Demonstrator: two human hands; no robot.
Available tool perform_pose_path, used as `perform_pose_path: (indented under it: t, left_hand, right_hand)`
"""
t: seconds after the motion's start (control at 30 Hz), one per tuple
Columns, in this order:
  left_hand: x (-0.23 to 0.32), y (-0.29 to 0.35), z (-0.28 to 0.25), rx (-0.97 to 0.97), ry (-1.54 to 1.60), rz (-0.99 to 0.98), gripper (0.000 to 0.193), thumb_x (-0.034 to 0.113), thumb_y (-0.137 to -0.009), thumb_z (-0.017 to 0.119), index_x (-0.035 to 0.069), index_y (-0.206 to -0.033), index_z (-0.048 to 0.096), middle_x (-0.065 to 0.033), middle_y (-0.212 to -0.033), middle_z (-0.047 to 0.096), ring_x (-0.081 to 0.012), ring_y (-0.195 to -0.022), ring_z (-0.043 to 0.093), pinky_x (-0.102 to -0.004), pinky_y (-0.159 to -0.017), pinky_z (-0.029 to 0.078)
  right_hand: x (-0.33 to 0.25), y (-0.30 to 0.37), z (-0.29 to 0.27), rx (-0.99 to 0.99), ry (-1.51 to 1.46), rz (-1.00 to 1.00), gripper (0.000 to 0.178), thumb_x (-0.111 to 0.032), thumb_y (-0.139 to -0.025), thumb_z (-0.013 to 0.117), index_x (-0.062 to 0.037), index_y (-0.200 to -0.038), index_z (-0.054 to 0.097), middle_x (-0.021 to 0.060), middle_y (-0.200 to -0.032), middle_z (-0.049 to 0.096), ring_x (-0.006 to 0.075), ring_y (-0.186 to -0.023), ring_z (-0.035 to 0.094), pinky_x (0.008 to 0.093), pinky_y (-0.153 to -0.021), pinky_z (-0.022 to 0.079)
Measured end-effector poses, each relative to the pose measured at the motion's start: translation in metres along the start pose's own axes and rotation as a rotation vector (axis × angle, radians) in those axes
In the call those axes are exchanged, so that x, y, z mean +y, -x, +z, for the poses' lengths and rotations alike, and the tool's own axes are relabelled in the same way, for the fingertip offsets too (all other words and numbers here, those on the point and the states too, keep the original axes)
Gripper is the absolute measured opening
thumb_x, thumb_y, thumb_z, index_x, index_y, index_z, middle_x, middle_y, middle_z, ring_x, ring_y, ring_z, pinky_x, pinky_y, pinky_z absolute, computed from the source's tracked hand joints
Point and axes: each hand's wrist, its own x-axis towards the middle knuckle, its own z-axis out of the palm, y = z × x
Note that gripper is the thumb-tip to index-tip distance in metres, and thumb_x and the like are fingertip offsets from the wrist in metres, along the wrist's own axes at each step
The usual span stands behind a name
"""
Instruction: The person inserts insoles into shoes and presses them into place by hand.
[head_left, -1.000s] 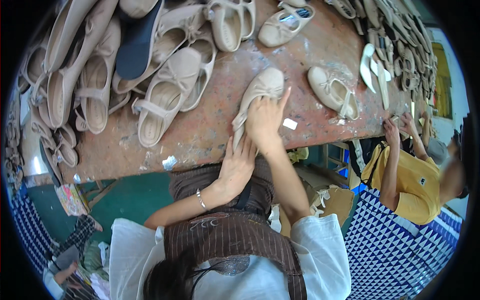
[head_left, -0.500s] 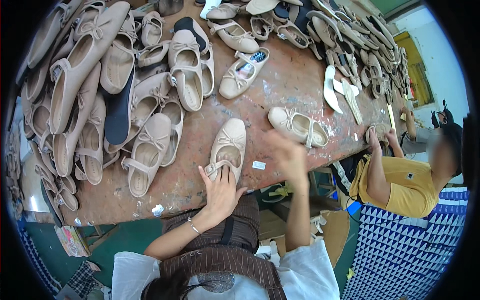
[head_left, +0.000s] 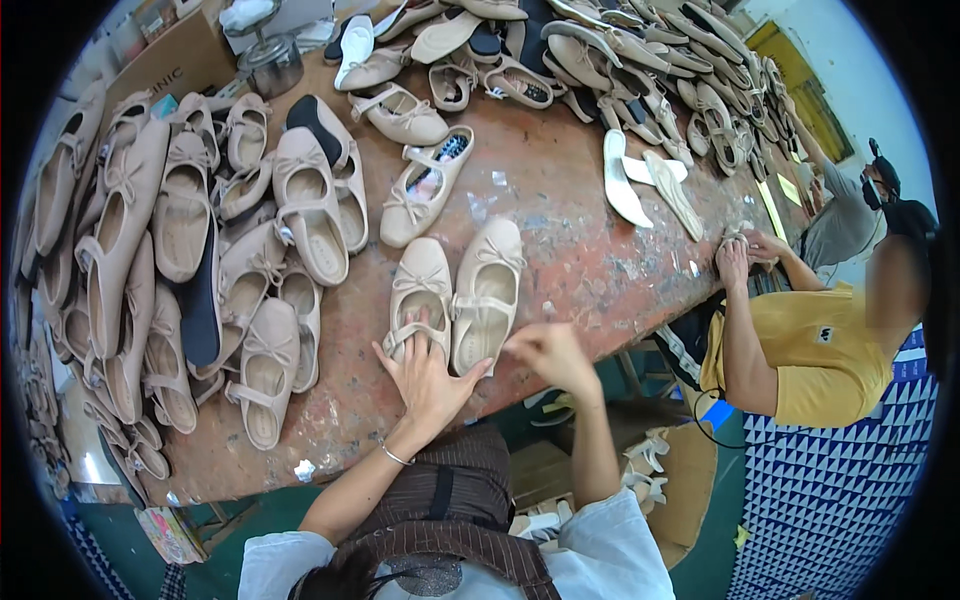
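Note:
Two beige Mary Jane shoes with small bows stand side by side on the table in front of me, toes pointing away. My left hand (head_left: 425, 378) holds the left shoe (head_left: 418, 275), its fingers tucked into the opening by the strap. Its thumb reaches across to the heel of the right shoe (head_left: 497, 262). Just right of that heel is my right hand (head_left: 553, 356), its fingers bent and partly smeared. Whether anything is between them is hidden. Farther off lies another beige shoe (head_left: 408, 215) with a patterned piece inside.
Beige shoes (head_left: 180, 215) crowd the worn table (head_left: 590, 270) on the left, with more heaped (head_left: 590, 55) along the back. Pale insoles (head_left: 625, 185) lie at right. A co-worker in a yellow shirt (head_left: 800, 340) handles something at the right edge. A cardboard box (head_left: 685, 490) stands below.
The shoe that lay turned sideways on the right now stands beside the left-hand shoe. My right hand has come in toward its heel. The whole view has shifted somewhat.

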Motion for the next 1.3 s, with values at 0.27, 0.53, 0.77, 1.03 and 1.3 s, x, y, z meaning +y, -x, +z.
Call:
perform_pose_path:
  t: [0.27, 0.53, 0.77, 1.03, 1.3]
  left_hand:
    - [-0.01, -0.016, -0.004, -0.033, 0.101, -0.085, 0.028, 0.027, -0.085, 0.071, 0.0, -0.094, 0.076, -0.0113, -0.117, 0.07, -0.0326, -0.121, 0.057, -0.06, -0.116, 0.021]
    - [-0.149, 0.099, -0.137, -0.099, 0.805, -0.1, 0.023, 0.007, -0.083, 0.076, 0.0, -0.105, 0.076, -0.0055, -0.093, 0.076, -0.0085, -0.079, 0.065, -0.0281, -0.069, 0.052]
    - [-0.263, 0.275, -0.319, 1.256, 0.476, -0.506, 0.032, 0.019, -0.1, 0.061, -0.006, -0.119, 0.067, -0.0057, -0.104, 0.07, -0.0145, -0.091, 0.067, -0.0267, -0.079, 0.051]
    - [-0.436, 0.199, -0.446, 1.533, 0.015, -0.335, 0.032, 0.026, -0.096, 0.072, -0.005, -0.099, 0.074, 0.0035, -0.073, 0.058, -0.0063, -0.067, 0.046, -0.0286, -0.058, 0.04]
    - [-0.573, 0.128, -0.344, 0.779, 0.031, -0.671, 0.038, 0.023, -0.098, 0.058, -0.005, -0.122, 0.065, -0.0204, -0.113, 0.071, -0.0275, -0.104, 0.065, -0.0393, -0.094, 0.048]
  right_hand:
    - [0.128, -0.148, -0.126, 0.776, 0.623, 0.238, 0.045, -0.02, -0.093, 0.066, 0.006, -0.129, 0.058, 0.0273, -0.122, 0.065, 0.0434, -0.114, 0.061, 0.0467, -0.095, 0.051]
    - [0.129, -0.14, -0.103, 0.498, 0.817, 0.498, 0.06, -0.047, -0.082, 0.076, -0.0032, -0.121, 0.066, 0.0213, -0.102, 0.073, 0.0403, -0.096, 0.07, 0.0493, -0.083, 0.055]
    - [0.077, -0.108, -0.082, 0.363, 0.931, 0.498, 0.039, -0.035, -0.092, 0.056, -0.0005, -0.103, 0.072, 0.0251, -0.094, 0.072, 0.0466, -0.087, 0.069, 0.0548, -0.077, 0.053]
    - [0.071, -0.107, -0.102, 0.722, 0.26, 0.164, 0.037, -0.016, -0.094, 0.054, 0.0056, -0.122, 0.066, 0.0189, -0.115, 0.071, 0.0278, -0.101, 0.067, 0.0389, -0.091, 0.051]
    - [0.013, -0.077, -0.055, 0.433, -0.763, 0.312, 0.034, -0.018, -0.087, 0.053, -0.0051, -0.116, 0.064, -0.0038, -0.079, 0.054, 0.0119, -0.069, 0.051, 0.027, -0.06, 0.043]
